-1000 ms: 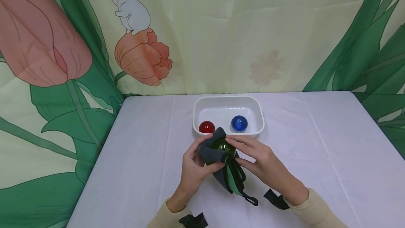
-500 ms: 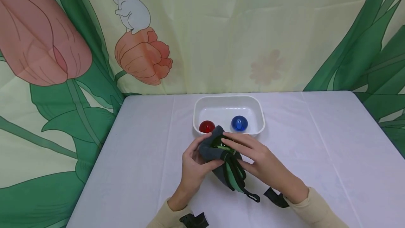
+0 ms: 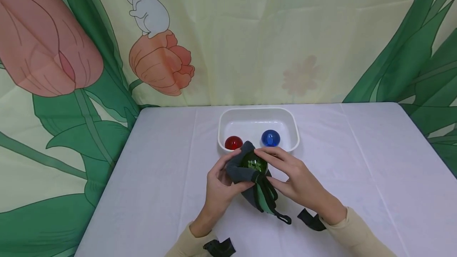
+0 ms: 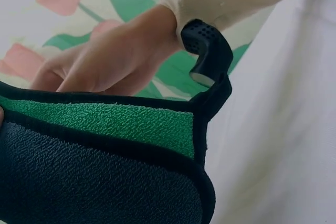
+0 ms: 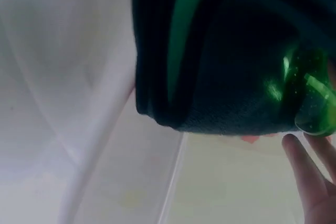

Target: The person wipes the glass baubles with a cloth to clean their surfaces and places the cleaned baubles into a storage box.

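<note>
In the head view, my left hand holds a dark blue-grey cloth with black edging, a green side and a hanging loop. The cloth is wrapped partly round a green clear ball. My right hand grips the ball between fingers on its far side and the thumb lower down. The left wrist view has the folded cloth up close, with the right hand behind it. In the right wrist view, the shiny ball sits against the cloth, with fingers at its edge.
Just beyond the hands stands a white tray with a red ball and a blue ball in it. A white cloth covers the table. A printed curtain hangs along the back edge.
The right fingers lift and shift slightly on the ball, so more of its top shows than half a second ago. The cloth's loop end swings a little. The tray stays put.
</note>
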Demonstrator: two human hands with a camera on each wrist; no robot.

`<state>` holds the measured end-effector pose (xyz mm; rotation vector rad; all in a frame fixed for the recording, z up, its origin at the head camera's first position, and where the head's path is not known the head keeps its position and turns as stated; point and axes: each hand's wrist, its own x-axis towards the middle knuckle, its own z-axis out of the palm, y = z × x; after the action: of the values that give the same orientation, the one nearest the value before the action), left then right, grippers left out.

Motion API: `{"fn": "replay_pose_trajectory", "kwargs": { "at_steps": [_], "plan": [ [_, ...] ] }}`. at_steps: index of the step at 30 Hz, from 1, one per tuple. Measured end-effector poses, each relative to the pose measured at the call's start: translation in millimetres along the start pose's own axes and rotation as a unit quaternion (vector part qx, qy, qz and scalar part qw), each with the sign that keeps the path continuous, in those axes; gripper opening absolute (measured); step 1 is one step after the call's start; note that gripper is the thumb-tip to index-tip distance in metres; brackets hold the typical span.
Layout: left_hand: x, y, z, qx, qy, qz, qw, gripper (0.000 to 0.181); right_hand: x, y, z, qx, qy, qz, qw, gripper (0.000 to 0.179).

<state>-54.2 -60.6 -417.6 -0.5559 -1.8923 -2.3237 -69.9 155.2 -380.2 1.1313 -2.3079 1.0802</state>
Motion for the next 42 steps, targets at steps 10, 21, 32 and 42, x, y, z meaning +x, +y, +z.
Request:
{"fn": "replay_pose_trajectory", "kwargs": {
  "at_steps": [10,21,32,42],
  "plan": [
    [8.1,-0.5,-3.2,0.016,0.014,0.012,0.9997,0.065,11.0,7.3,-8.5,0.047,0.011,0.037,0.9982,0.075],
    [12.4,-11.1,-5.4,-0.016,0.055,-0.011,0.9983,0.066,33.8,51.8,-6.0,0.019,-0.001,0.121,0.9925,0.066],
    [0.9,-19.6,-15.2,-0.004,0.062,-0.027,0.9977,0.069,49.1,75.4,7.6,-0.03,-0.066,0.178,0.9814,0.063],
    [-14.5,-21.9,-45.5,0.033,0.037,-0.067,0.9965,0.072,52.5,85.3,16.2,-0.1,-0.126,0.174,0.9715,0.063]
  ]
}}
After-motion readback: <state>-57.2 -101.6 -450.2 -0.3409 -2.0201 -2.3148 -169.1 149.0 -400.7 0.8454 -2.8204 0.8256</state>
